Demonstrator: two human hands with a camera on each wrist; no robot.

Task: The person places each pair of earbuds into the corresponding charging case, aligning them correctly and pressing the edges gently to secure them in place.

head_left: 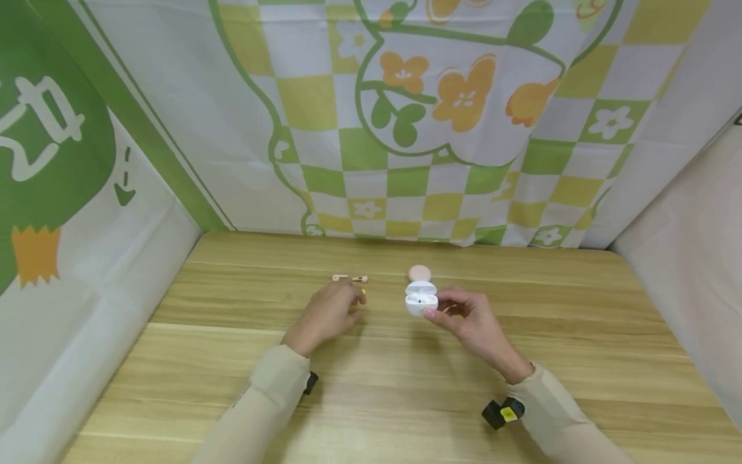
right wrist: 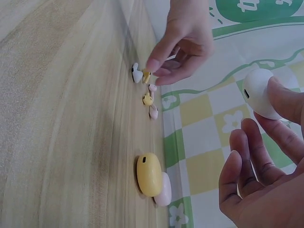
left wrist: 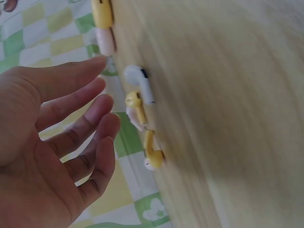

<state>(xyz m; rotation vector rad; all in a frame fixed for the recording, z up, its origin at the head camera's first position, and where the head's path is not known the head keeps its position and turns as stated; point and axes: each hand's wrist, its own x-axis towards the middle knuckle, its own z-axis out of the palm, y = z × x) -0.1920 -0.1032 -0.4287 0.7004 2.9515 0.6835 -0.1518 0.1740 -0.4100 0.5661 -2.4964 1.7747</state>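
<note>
My right hand [head_left: 469, 319] holds a white earbud case [head_left: 421, 308] above the table, thumb in front and fingers behind. Its lid is raised in the head view, and a small white piece with a dark spot shows inside. My left hand [head_left: 330, 312] hovers by the loose earbuds, thumb and fingers apart with nothing between them in the left wrist view. Nearest its fingers lie a white earbud [left wrist: 137, 78] and a yellow earbud [left wrist: 135, 102]. A second yellow earbud [left wrist: 153, 154] lies farther along. Pink earbuds [head_left: 360, 279] rest behind these, partly covered in the left wrist view.
A yellow earbud case [right wrist: 149, 175] and a pink earbud case [right wrist: 164, 191] sit shut on the wooden table [head_left: 551, 309]. The white case hides the yellow one in the head view. A patterned cloth [head_left: 417, 180] hangs along the table's back edge.
</note>
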